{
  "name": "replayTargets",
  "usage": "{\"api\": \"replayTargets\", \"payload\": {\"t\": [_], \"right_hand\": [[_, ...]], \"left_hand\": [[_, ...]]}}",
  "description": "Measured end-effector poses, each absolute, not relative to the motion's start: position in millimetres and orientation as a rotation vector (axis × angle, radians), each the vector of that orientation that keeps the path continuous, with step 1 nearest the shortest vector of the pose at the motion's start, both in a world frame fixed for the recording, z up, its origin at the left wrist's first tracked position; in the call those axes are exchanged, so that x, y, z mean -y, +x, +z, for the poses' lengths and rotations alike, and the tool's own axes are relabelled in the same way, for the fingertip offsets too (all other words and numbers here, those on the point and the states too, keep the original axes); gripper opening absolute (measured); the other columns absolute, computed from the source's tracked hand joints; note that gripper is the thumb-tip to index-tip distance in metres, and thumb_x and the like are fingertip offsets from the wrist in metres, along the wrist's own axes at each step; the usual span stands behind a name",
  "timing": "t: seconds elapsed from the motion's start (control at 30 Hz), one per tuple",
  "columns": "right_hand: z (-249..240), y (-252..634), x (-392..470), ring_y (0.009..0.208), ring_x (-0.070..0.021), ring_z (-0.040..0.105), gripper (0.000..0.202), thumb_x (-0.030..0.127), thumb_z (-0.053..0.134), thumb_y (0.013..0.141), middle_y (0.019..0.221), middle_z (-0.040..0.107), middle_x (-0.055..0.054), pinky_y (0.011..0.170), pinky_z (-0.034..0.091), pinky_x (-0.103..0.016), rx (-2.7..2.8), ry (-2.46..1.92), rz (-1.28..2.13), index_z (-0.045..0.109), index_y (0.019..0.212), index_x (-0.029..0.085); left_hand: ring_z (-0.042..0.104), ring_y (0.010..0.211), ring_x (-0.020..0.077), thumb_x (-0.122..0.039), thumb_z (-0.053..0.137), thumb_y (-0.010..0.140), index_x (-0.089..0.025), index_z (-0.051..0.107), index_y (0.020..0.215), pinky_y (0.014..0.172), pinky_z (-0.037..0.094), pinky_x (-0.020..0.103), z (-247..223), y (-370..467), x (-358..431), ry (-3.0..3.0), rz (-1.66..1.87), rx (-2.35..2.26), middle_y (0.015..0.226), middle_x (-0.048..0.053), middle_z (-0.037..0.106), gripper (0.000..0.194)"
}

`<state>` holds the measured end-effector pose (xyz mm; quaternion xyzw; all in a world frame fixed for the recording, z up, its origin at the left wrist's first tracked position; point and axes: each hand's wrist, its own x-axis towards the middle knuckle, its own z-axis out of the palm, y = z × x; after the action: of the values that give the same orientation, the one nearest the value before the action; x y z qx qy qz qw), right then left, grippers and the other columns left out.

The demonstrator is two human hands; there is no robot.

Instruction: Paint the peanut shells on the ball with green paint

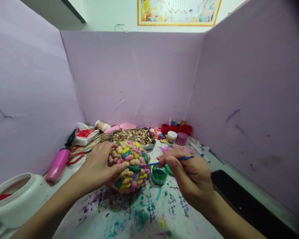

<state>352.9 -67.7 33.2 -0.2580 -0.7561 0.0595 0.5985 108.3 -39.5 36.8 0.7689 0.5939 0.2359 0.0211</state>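
Note:
A ball covered in peanut shells (129, 167) sits on the paint-stained table, its shells partly painted green, pink and yellow and partly bare tan. My left hand (102, 162) grips it from the left, thumb across the front and fingers over the upper side. In my right hand (191, 176) is a thin blue paintbrush (153, 164), pinched between thumb and fingers. Its tip touches or nearly touches a dark green shell on the ball's front. An open jar of green paint (159, 175) stands just right of the ball, with a green lid (169, 170) beside it.
Behind the ball lies a metal tray (153, 145) of peanut shells. Red cups (174, 129), a white jar (171, 136) and a purple jar (181, 138) stand back right. At left are a pink pump (58, 165) and white container (27, 199); a black phone-like slab (249, 205) lies right.

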Motion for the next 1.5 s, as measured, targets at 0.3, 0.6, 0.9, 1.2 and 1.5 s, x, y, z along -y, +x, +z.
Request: {"api": "replayTargets", "payload": {"t": [0.3,0.6,0.9,1.2,1.5], "right_hand": [[32.0,346.2,63.3,0.060,-0.0130,0.068,0.022,0.017,0.050,0.088,0.066,0.071,-0.003,0.054,0.054,-0.023,1.737,-0.625,0.138,0.066,0.074,0.020],[31.6,343.2,61.6,0.053,-0.0122,0.066,0.025,0.017,0.053,0.086,0.062,0.071,-0.002,0.051,0.053,-0.022,1.659,-0.652,0.165,0.069,0.067,0.019],[29.4,339.0,61.3,0.049,-0.0113,0.065,0.024,0.015,0.057,0.083,0.057,0.070,0.000,0.048,0.052,-0.021,1.533,-0.677,0.292,0.069,0.064,0.019],[28.0,338.2,63.6,0.049,-0.0114,0.065,0.021,0.016,0.057,0.084,0.057,0.071,0.000,0.046,0.052,-0.020,1.563,-0.669,0.286,0.070,0.067,0.018],[28.5,338.8,60.6,0.050,-0.0098,0.065,0.022,0.015,0.057,0.084,0.057,0.070,0.001,0.049,0.050,-0.018,1.564,-0.694,0.257,0.069,0.066,0.017]], "left_hand": [[0.047,0.112,0.0349,-0.063,0.057,0.071,-0.018,0.053,0.109,0.093,0.039,0.049,37.0,111.4,42.4,2.388,0.720,-1.846,0.116,0.013,0.056,0.060],[0.047,0.112,0.0339,-0.062,0.058,0.071,-0.019,0.053,0.108,0.091,0.039,0.048,34.2,110.3,40.6,2.406,0.729,-1.836,0.116,0.012,0.056,0.057],[0.048,0.111,0.0341,-0.058,0.058,0.071,-0.017,0.053,0.110,0.091,0.040,0.048,37.7,112.4,45.1,2.386,0.718,-1.846,0.113,0.012,0.057,0.057],[0.046,0.112,0.0334,-0.058,0.056,0.073,-0.015,0.052,0.111,0.093,0.038,0.048,40.0,115.4,44.7,2.394,0.691,-1.844,0.114,0.013,0.055,0.057],[0.045,0.112,0.0332,-0.057,0.056,0.073,-0.017,0.050,0.111,0.093,0.038,0.048,41.9,116.0,48.7,2.370,0.672,-1.847,0.114,0.013,0.054,0.055]]}}
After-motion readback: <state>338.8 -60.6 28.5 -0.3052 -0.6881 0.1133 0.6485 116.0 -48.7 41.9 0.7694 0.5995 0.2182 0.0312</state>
